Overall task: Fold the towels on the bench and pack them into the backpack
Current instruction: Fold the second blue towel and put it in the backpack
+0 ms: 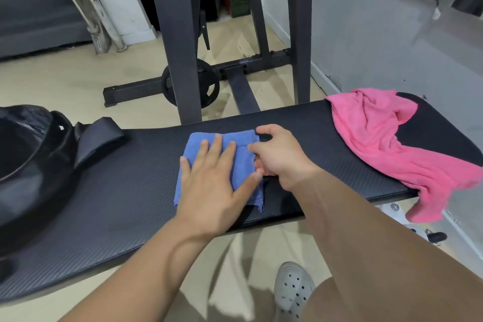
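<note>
A blue towel (241, 157), folded into a small rectangle, lies in the middle of the black padded bench (117, 191). My left hand (211, 180) presses flat on it with straight, spread fingers. My right hand (277, 157) is at the towel's right edge, its fingers curled around that edge. A pink towel (376, 138) lies crumpled and unfolded on the bench's right end, one part hanging over the front edge. The black backpack (31, 165) sits open on the bench's left end, a strap lying toward the blue towel.
Behind the bench stands a black weight rack (183, 34) with a weight plate (190, 86) at its base. A grey wall (379, 21) runs along the right. My foot in a grey perforated shoe (292, 290) is on the floor in front of the bench.
</note>
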`<action>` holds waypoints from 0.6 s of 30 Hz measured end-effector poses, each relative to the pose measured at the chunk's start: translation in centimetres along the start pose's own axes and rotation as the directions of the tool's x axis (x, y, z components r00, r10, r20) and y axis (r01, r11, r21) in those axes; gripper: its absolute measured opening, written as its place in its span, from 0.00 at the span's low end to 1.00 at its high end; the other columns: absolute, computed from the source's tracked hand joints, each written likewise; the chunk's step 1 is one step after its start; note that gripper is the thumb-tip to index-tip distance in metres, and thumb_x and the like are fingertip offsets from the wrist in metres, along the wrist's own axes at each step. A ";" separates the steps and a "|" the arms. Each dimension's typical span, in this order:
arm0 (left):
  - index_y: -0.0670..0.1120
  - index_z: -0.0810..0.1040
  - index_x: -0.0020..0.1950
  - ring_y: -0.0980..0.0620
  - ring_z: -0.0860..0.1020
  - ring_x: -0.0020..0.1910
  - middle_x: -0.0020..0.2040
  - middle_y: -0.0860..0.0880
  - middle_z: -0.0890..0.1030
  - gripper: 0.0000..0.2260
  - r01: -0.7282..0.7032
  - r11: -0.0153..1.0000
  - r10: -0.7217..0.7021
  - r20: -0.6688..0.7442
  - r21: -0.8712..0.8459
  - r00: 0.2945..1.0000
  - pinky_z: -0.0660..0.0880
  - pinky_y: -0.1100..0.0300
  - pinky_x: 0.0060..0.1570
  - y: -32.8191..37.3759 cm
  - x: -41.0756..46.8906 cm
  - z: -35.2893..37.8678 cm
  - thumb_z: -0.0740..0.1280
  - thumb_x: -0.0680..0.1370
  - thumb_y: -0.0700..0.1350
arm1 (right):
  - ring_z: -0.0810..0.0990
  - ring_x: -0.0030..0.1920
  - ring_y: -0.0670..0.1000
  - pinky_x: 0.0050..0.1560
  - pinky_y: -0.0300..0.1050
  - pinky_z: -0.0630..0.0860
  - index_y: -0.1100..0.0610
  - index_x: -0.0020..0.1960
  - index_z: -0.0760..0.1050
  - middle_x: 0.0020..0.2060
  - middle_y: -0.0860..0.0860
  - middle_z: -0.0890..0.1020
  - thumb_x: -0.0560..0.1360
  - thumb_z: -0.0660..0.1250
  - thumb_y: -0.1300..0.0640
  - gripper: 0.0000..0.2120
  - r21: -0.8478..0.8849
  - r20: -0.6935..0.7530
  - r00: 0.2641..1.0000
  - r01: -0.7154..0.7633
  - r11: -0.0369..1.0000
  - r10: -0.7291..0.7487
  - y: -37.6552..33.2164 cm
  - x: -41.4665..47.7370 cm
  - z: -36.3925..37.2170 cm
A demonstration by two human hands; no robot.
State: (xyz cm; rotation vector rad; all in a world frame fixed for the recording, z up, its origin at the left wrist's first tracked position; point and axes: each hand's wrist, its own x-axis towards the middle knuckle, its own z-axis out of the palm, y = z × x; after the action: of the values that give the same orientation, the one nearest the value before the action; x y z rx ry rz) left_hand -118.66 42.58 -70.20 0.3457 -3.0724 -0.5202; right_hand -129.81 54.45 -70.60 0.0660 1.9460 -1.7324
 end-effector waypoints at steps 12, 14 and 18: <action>0.55 0.46 0.82 0.48 0.39 0.81 0.83 0.54 0.42 0.35 -0.066 0.984 0.051 0.093 0.167 0.994 0.36 0.36 0.75 0.8 -0.5 2.1 0.56 0.79 0.61 | 0.77 0.34 0.43 0.35 0.42 0.69 0.50 0.37 0.78 0.27 0.43 0.76 0.78 0.69 0.47 0.12 -0.628 -0.077 0.907 0.277 0.727 -0.413 0.7 1.7 0.5; 0.56 0.46 0.83 0.49 0.39 0.81 0.83 0.55 0.44 0.34 -0.084 0.983 0.068 0.102 0.166 0.992 0.35 0.36 0.75 0.5 -0.6 2.0 0.56 0.79 0.59 | 0.78 0.39 0.46 0.37 0.43 0.70 0.50 0.40 0.79 0.33 0.43 0.78 0.78 0.69 0.47 0.10 -0.685 -0.087 0.900 0.257 0.682 -0.427 0.7 2.1 0.3; 0.55 0.48 0.82 0.51 0.39 0.81 0.83 0.55 0.45 0.36 -0.114 0.983 0.098 0.108 0.147 0.989 0.35 0.37 0.76 0.7 -0.9 2.1 0.55 0.78 0.63 | 0.72 0.57 0.52 0.58 0.49 0.72 0.46 0.58 0.81 0.54 0.45 0.77 0.80 0.67 0.53 0.09 -0.776 -0.043 0.883 0.264 0.573 -0.467 0.8 2.5 0.4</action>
State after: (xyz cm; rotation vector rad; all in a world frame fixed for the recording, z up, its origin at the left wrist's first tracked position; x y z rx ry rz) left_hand -118.05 44.15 -71.94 0.1595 -3.2141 -0.3091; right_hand -131.53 53.40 -72.40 -0.4932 2.8974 -0.9856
